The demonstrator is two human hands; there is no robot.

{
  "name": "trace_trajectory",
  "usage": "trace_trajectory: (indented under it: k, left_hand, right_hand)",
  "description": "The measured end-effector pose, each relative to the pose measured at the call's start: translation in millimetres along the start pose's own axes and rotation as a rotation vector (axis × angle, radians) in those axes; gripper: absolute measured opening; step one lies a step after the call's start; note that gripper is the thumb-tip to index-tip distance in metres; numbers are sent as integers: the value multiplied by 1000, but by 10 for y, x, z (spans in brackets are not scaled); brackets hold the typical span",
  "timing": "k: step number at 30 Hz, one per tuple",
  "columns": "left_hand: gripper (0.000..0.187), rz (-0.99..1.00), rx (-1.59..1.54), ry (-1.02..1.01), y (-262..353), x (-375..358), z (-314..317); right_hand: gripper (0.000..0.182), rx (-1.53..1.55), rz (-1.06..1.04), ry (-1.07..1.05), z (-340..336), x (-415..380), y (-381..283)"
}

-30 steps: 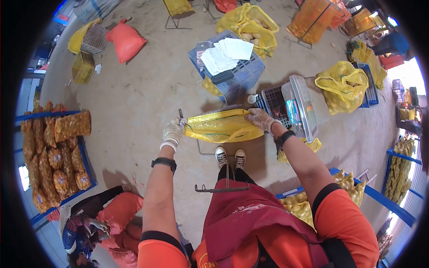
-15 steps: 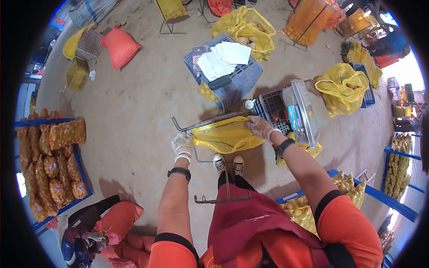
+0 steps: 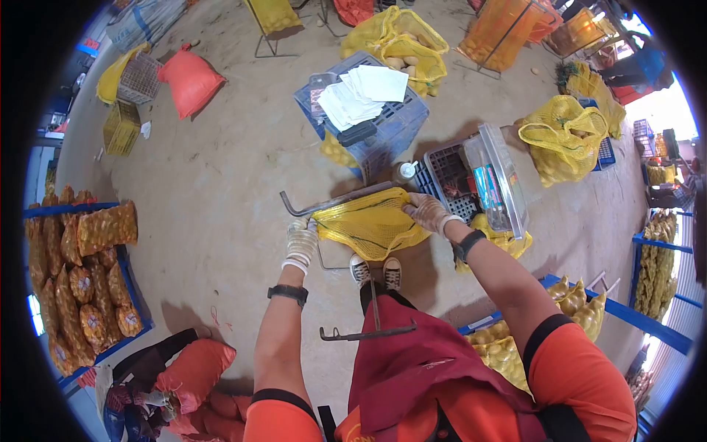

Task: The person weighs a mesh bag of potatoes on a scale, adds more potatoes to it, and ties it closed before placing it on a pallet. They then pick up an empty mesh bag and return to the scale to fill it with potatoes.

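A yellow mesh bag (image 3: 372,225) is stretched sideways between my two gloved hands, low in front of my shoes. My left hand (image 3: 300,239) is closed on its left corner, with the glove beside the bent end of a metal stand (image 3: 335,202). At the opposite end, my right hand (image 3: 430,212) pinches the bag's upper right edge. The stand's bar runs along the bag's far side, and another part of the frame (image 3: 368,331) reaches back over my apron. The bag hangs flat and slack in its middle.
Ahead stands a blue crate (image 3: 398,121) with papers on top. Right of my hand are a dark crate (image 3: 445,166) and a clear plastic box (image 3: 495,184). Filled yellow bags (image 3: 563,140) stand beyond. Racks of bagged produce (image 3: 88,280) line the left, and a person (image 3: 136,390) is at lower left.
The yellow bag's mesh has spread wider and its left part has lifted slightly between my hands. Both hands keep their hold, and the camera view has shifted a little.
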State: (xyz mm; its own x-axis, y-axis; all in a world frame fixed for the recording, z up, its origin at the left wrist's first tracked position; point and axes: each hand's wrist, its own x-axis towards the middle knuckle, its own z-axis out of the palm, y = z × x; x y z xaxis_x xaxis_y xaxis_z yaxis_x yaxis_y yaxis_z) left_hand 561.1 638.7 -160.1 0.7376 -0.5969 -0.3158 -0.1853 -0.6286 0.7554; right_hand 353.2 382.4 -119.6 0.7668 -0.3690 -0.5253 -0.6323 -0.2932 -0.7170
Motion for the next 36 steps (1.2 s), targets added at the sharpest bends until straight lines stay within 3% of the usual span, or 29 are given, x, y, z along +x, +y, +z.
trace_trajectory:
  k: [4, 7, 11, 15, 17, 18, 22, 24, 26, 28, 30, 32, 34, 36]
  left_hand:
    - [24, 228, 180, 19, -85, -54, -56]
    - [25, 201, 101, 19, 384, -259, -201]
    - [27, 119, -152, 106, 217, -200, -113]
    - [33, -18, -151, -84, 377, -235, -248]
    - [25, 164, -152, -140, 305, -270, -182]
    - [21, 311, 7, -61, 288, -324, -165]
    - [22, 302, 93, -26, 307, -365, -158]
    - [31, 303, 540, 56, 359, -428, -165]
    - [39, 320, 523, 123, 534, -678, -221]
    - [48, 337, 505, 194, 718, -955, -269]
    - [50, 733, 760, 5, 897, -1178, -290]
    - [43, 801, 680, -112, 1347, -1273, -174]
    - [37, 867, 602, -220, 1444, -1124, -64]
    - [34, 699, 1137, -482, 1196, -864, 175]
  right_hand:
    - [26, 43, -60, -11, -62, 35, 32]
    - [26, -72, -36, -22, -134, 33, -5]
    - [27, -297, 7, 4, -217, 54, -241]
    - [26, -249, -43, 26, -199, 246, -74]
    - [23, -413, 24, 158, -275, 229, -234]
    - [24, -413, 90, 99, -372, 131, -355]
    - [32, -555, 204, 13, -177, 64, -158]
    - [32, -411, 208, -77, 55, -37, 132]
    - [39, -278, 79, -73, 331, -225, 604]
    - [46, -274, 120, -76, 458, -658, 463]
    - [50, -114, 165, -79, 599, -875, 530]
    - [62, 116, 227, -141, 670, -1031, 474]
    - [63, -15, 257, -142, 536, -1151, 19]
    - [65, -149, 295, -128, 351, -1192, -395]
